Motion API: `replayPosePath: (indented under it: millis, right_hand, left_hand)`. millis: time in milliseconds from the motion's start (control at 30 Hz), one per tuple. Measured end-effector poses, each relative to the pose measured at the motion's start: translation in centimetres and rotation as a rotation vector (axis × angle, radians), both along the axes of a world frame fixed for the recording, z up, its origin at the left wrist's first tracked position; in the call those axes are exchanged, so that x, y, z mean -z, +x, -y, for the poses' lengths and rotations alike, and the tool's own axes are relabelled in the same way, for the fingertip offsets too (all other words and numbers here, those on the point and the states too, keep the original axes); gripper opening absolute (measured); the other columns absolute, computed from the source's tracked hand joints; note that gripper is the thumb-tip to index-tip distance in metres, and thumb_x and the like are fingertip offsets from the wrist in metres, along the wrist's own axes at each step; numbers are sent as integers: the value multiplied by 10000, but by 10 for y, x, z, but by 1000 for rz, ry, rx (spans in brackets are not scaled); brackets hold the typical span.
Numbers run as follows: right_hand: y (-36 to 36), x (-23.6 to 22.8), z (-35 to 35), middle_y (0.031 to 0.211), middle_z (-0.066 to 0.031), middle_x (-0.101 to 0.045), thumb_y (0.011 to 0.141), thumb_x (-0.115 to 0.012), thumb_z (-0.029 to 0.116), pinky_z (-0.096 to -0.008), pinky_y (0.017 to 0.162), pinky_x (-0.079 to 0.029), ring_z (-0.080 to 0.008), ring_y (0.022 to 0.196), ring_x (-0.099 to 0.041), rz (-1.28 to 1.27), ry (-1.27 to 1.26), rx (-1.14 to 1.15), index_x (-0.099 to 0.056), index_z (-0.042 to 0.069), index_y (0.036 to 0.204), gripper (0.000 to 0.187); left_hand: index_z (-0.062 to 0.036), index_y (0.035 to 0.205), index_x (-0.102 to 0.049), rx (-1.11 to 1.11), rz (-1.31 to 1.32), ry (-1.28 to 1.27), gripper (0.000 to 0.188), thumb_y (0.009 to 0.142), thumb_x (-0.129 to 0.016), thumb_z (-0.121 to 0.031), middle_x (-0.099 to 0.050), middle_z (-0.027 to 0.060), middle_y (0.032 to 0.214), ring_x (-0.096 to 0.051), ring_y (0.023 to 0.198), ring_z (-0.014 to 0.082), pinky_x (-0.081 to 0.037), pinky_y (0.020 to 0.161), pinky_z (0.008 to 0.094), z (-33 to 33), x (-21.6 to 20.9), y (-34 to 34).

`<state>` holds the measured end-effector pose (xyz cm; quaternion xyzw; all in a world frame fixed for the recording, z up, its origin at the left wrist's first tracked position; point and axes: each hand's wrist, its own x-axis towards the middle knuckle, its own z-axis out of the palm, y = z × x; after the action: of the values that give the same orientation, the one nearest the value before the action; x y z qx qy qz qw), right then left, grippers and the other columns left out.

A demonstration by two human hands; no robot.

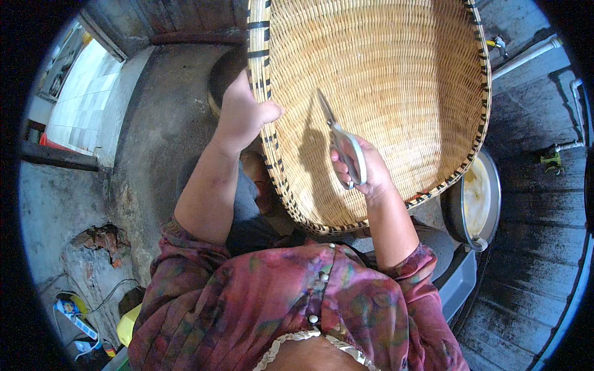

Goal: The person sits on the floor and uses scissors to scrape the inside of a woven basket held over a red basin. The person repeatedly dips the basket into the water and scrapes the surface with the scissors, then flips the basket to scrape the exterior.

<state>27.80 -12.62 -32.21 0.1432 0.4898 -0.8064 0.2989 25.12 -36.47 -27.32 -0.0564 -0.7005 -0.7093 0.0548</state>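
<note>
A large woven basket (pixel 383 55) fills the upper middle of the view, its open side toward me. Black strips bind its rim, and the weave is pale tan. My left hand (pixel 244 114) grips the left rim, thumb over the inside edge and the other fingers hidden behind it. Inside the basket's outline, my right hand (pixel 366 166) holds a pair of scissors (pixel 350 148) with pale handles. Their blades look closed, and the tip points up and to the left. A shadow of hand and scissors falls on the weave.
At the right stands a metal basin (pixel 495 204) with cloudy yellowish liquid, near a grey plastic tub (pixel 459 284). A dark round vessel (pixel 226 74) sits behind my left hand. Taps and a white pipe (pixel 526 57) run along the right wall. A power strip (pixel 77 318) lies lower left.
</note>
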Motion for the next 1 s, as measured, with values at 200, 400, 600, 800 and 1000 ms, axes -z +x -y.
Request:
replayPosePath:
  millis: [200,400,600,800,1000]
  right_hand:
    - [-8,-21,28,673,-90,-564,892,-460,135,-225,325,-375,-120,419,-471,-100,-14,-131,-511,53,937,107]
    - [3,2,15,665,-95,-561,891,-455,127,-239,324,-370,-126,427,-467,29,-132,-56,-506,65,925,87]
    - [-8,-22,30,675,-97,-567,887,-465,121,-243,320,-369,-128,429,-476,-77,-152,-61,-499,64,935,82]
    - [1,-2,16,684,-95,-568,889,-464,122,-242,315,-372,-131,435,-485,3,-174,-29,-495,55,938,88]
    - [-8,-21,34,691,-99,-568,888,-462,111,-240,327,-376,-134,439,-478,-111,-165,-74,-495,63,915,64]
  left_hand:
    - [50,1071,-502,-27,-28,8,452,628,-593,40,-608,82,945,-580,826,142,-457,762,262,0,1,-1]
    - [52,1076,-497,-28,-18,52,464,622,-594,46,-603,77,944,-576,828,141,-455,769,263,-2,-1,0]
    - [53,1087,-490,-21,-16,46,476,623,-595,52,-596,67,956,-571,842,136,-450,781,260,-2,-8,3]
    - [51,1089,-487,-19,3,66,474,627,-590,54,-596,68,963,-571,843,136,-448,785,260,-2,-5,2]
    - [48,1090,-487,-14,-4,49,472,630,-589,55,-599,76,971,-575,851,140,-450,787,265,0,-6,2]
